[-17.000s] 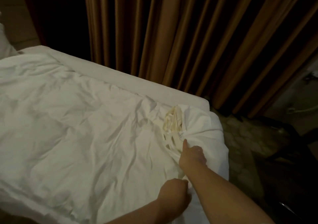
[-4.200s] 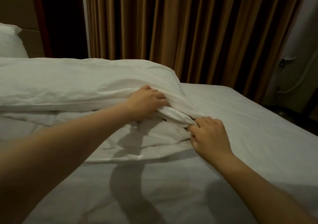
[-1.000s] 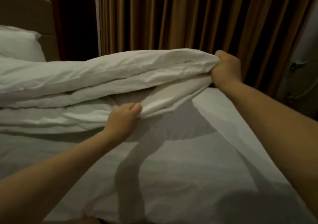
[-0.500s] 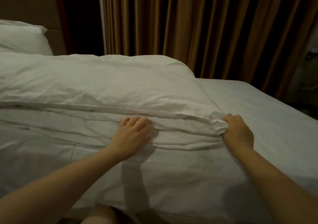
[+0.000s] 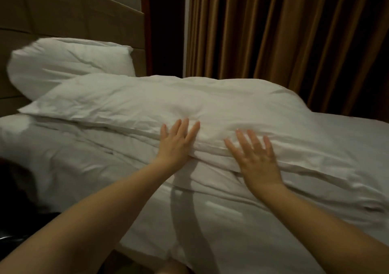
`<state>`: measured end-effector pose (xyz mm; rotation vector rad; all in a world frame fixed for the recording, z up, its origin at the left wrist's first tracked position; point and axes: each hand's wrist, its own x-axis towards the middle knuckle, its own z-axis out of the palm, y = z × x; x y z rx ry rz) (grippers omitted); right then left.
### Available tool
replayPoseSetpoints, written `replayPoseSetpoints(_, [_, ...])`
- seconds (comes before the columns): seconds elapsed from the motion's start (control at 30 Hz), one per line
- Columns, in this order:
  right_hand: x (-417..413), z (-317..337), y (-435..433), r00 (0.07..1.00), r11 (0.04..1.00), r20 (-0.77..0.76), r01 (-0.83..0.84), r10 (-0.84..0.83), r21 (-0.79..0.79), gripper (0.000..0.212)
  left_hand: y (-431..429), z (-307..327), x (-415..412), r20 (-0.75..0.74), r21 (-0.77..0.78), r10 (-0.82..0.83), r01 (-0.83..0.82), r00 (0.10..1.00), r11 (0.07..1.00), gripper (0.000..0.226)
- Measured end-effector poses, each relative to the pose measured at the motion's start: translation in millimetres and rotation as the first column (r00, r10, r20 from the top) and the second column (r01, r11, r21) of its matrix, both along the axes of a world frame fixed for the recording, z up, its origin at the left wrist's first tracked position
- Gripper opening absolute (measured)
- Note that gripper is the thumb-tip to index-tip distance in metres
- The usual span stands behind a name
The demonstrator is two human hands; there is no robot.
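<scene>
Your hands have let go of the folded white cotton duvet (image 5: pixel 189 105); left hand (image 5: pixel 175 145) and right hand (image 5: pixel 257 162) now lie spread flat on its near fold. You're smoothing; next, sweep outward.

White cloth, matt and creased, with brown cloth behind.
The folded duvet (image 5: pixel 189 105) is soft white cloth, matt and finely wrinkled. Just right of the duvet, the sheet (image 5: pixel 347 130) is smoother white cloth, also matt. Behind the duvet, the pillow (image 5: pixel 69 63) has the same matt white cloth, the headboard (image 5: pixel 63 10) looks like smooth, matt tan padding, and the curtain (image 5: pixel 273 31) is heavy brown cloth in pleats.
</scene>
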<state>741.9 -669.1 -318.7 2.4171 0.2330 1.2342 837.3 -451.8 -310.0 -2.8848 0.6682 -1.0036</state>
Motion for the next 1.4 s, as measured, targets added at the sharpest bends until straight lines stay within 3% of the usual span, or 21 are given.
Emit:
replayPoseSetpoints(0.07, [14.1,16.4,4.4,0.999,0.998,-0.027,-0.015,0.017,0.059,0.085,10.9,10.7,10.9,0.078,-0.004,-0.109,0.11,0.991,0.994,0.043])
replayPoseSetpoints(0.13, [13.1,23.4,4.7,0.996,0.989,-0.006,-0.093,0.094,0.111,0.053,24.0,17.6,15.3,0.114,0.02,-0.242,0.241,0.963,0.97,0.019])
replayPoseSetpoints(0.2, [1.9,7.3,6.4,0.985,0.976,-0.038,-0.161,0.168,0.145,0.029,34.9,6.5,12.0,0.055,0.078,-0.355,0.35,0.933,0.933,0.021])
replayPoseSetpoints(0.37, [8.4,-28.5,17.4,0.971,0.964,-0.207,-0.062,0.118,0.26,0.033,33.2,-32.6,12.8,-0.172,0.076,-0.357,0.374,0.918,0.924,0.052])
replayPoseSetpoints(0.53, [17.1,-39.3,19.8,0.979,0.966,-0.202,0.021,0.033,0.26,0.043,28.8,-40.7,14.8,-0.197,0.046,-0.308,0.323,0.931,0.945,0.057])
replayPoseSetpoints(0.73, [22.9,-58.1,15.5,0.988,0.953,-0.074,-0.113,0.138,0.281,0.039,22.5,-46.4,21.2,-0.095,-0.017,-0.308,0.307,0.947,0.951,0.048])
replayPoseSetpoints(0.83, [16.7,-61.5,17.6,0.984,0.936,-0.109,-0.099,0.143,0.338,0.04,17.7,-40.9,13.5,-0.199,0.016,-0.255,0.264,0.946,0.964,0.044])
replayPoseSetpoints(0.93, [3.5,-56.1,24.5,0.96,0.903,-0.24,-0.03,0.146,0.43,0.043,20.0,-24.7,3.9,-0.282,0.059,-0.233,0.26,0.931,0.964,0.024])
replayPoseSetpoints(1.03, [-17.5,-45.0,30.9,0.867,0.868,-0.474,0.113,0.151,0.483,0.044,19.9,-16.2,-16.0,-0.418,0.1,-0.182,0.244,0.89,0.965,0.028])
replayPoseSetpoints(1.1, [-35.8,-27.0,33.9,0.736,0.84,-0.664,0.273,0.131,0.468,0.051,11.6,-5.7,-49.3,-0.572,0.152,-0.018,0.127,0.82,0.98,0.027])
replayPoseSetpoints(1.17, [-51.8,11.3,32.4,0.643,0.794,-0.76,0.414,0.09,0.445,0.06,-2.3,16.8,-79.1,-0.663,0.207,0.12,0.027,0.739,0.978,0.037])
replayPoseSetpoints(1.4, [-107.7,214.6,-7.0,0.615,0.515,-0.762,0.594,0.205,0.618,0.058,-90.4,192.7,-153.8,-0.706,0.124,0.107,-0.027,0.7,0.992,0.053])
